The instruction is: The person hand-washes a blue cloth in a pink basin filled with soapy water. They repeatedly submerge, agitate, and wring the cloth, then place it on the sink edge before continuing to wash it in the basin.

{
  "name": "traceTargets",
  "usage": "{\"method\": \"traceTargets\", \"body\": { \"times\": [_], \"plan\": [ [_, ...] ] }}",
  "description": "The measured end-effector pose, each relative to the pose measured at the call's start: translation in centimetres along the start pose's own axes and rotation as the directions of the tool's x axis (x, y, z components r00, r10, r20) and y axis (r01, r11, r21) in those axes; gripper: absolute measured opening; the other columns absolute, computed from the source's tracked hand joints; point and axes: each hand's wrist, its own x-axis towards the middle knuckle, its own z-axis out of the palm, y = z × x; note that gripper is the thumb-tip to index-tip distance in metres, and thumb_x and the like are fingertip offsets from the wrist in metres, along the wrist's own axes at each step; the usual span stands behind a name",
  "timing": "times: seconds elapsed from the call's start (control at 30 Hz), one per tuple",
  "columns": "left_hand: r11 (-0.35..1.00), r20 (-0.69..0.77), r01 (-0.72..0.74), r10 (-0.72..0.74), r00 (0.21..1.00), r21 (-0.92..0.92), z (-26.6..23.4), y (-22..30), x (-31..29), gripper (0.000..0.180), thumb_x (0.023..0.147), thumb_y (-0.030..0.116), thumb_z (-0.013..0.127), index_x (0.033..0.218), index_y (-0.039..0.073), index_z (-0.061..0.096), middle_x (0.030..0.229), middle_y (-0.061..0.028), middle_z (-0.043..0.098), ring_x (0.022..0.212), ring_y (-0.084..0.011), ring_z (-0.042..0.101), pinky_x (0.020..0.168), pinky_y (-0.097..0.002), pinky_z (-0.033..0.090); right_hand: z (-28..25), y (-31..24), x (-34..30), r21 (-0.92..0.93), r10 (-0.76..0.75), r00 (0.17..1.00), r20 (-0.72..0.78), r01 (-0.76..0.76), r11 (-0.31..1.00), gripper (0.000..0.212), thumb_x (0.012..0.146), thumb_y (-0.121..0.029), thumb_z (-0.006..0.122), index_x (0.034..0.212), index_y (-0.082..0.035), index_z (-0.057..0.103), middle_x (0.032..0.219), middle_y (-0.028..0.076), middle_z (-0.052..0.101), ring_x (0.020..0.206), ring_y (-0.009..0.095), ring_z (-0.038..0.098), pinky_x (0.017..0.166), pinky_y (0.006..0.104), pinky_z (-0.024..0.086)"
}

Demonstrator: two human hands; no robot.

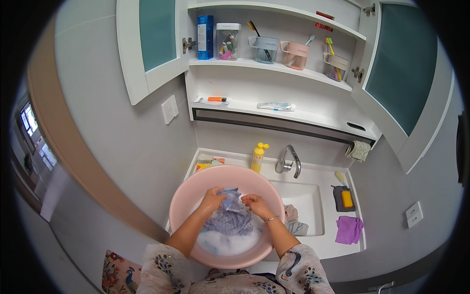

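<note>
A large pink basin [182,208] holds foamy, soapy water [230,246] and a wet blue-grey garment [227,223]. My left hand [212,201] is closed on a bunched part of that garment, lifted above the rest. Just to its right, my right hand [256,206] hovers beside the raised fabric with fingers loosely bent and apart, seemingly gripping nothing. A bracelet [270,220] circles my right wrist. The garment's lower part lies in the suds, and its full shape is hidden.
The basin overlaps a white sink [313,206] with wet clothes [296,225] inside. Behind stand a yellow bottle [258,158] and a chrome faucet [289,162]. A purple cloth [349,230] and a yellow soap bar [346,199] lie right. Open cabinet doors [401,73] flank shelves above.
</note>
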Motion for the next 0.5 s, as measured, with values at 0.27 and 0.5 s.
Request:
{"method": "traceTargets", "body": {
  "times": [0.27,0.5],
  "plan": [
    [0.806,0.150,-0.019,0.134,0.980,-0.591,0.5,11.9,-2.1,0.028,0.085,0.003,0.045,0.111,-0.006,0.045,0.091,-0.0126,0.058,0.073,-0.0182,0.061,0.058,-0.0309,0.052,1.1,-2.3,-1.7,-0.118,-0.134,0.930,0.344,0.184,0.976,0.075,0.066,-0.010,0.069,0.132,-0.003,0.033,0.123,0.013,0.048,0.115,0.023,0.042,0.098,0.0299,0.031],
    [0.653,0.040,-0.174,0.299,0.953,-0.737,-0.4,14.9,-0.1,0.025,0.085,0.003,0.040,0.108,-0.008,0.046,0.096,-0.0186,0.059,0.085,-0.0260,0.061,0.073,-0.0390,0.052,3.8,-0.3,-0.2,0.074,0.030,0.865,0.501,-0.078,0.994,0.073,0.065,-0.020,0.075,0.125,0.002,0.040,0.118,0.012,0.052,0.110,0.021,0.047,0.096,0.0305,0.034]
  ]
}}
